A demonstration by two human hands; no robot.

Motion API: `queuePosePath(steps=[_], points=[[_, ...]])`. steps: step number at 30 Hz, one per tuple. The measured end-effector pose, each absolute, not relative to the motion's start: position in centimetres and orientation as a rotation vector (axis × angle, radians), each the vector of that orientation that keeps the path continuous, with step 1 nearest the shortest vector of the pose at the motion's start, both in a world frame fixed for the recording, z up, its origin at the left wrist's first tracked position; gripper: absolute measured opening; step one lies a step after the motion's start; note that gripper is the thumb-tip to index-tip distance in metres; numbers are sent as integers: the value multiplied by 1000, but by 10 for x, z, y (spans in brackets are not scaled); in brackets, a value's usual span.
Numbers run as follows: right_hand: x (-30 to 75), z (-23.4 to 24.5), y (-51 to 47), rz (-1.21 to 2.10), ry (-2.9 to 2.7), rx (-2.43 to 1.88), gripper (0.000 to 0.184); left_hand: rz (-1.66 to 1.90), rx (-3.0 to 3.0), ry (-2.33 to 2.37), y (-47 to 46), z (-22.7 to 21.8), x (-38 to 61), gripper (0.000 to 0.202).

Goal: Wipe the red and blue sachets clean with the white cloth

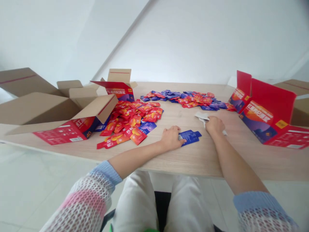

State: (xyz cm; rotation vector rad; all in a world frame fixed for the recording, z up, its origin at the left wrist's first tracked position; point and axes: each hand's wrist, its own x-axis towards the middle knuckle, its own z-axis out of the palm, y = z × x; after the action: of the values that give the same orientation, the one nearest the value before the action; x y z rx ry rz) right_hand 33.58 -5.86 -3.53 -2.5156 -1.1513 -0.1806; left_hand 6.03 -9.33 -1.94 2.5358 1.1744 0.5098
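My left hand (172, 138) rests on the near end of a blue sachet (190, 137) lying flat on the table, its thumb and fingers pressing the edge down. In my right hand (214, 125) is a crumpled white tissue (202, 116), held just above or against the tabletop to the right of that sachet. A heap of mostly red sachets (134, 120), with a few blue ones, spreads to the left of my left hand. Farther back lies a mixed pile of blue and red sachets (173, 95).
A large open carton (70, 130) stands on the left with its flaps spread, and a smaller open red box (120, 90) behind it. On the right are two more open red boxes, a near one (260, 119) and a far one (239, 96). The table's front edge (183, 172) runs before my lap.
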Motion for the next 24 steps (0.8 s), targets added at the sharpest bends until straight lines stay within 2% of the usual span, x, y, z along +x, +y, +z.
queuePosePath(steps=[8,16,21,24], points=[[337,-35,-56,-113,-1192,-2553,42,545,2436,1225,-79,-14,49,44],[333,-32,-57,-111,-1201,-2568,41,685,2656,1774,-39,-4,23,34],[331,-30,-57,-109,-1207,-2559,41,470,2820,1805,-27,-5,23,41],[330,-28,-58,-99,-1196,-2564,42,360,2869,1732,-26,-8,26,37]])
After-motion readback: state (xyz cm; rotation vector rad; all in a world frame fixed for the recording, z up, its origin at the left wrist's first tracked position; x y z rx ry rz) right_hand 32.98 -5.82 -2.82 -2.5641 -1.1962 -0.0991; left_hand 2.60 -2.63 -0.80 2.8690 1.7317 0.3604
